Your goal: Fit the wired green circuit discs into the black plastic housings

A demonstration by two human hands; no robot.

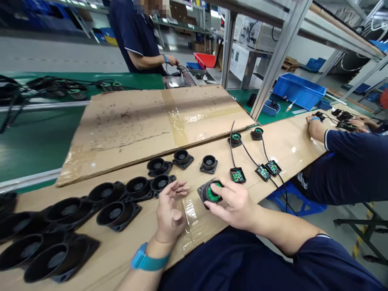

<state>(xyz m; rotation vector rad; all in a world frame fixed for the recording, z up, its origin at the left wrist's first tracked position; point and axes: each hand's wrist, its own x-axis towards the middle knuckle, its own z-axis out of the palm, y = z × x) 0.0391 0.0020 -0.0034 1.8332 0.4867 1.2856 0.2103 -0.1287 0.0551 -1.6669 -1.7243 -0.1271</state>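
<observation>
My right hand (235,202) grips a black round housing with a square flange (202,194); a green circuit board ring (214,195) shows inside it, under my fingers. Beside it, to the left, my left hand (171,208) is raised with its fingers apart, holding nothing. Just behind the left fingertips sits another black housing (160,182). Many like it stand in rows on the cardboard to the left, among them a nearer housing (118,214). Past my right hand lies a small black box with a green circuit board (238,175) and a black cable.
Two more boxed boards (263,171) are wired to housings (257,133) at the right. A large cardboard sheet (145,117) lies behind the rows. A metal post (275,60) rises at the table's back. Co-workers sit at right (348,161) and stand across (133,36).
</observation>
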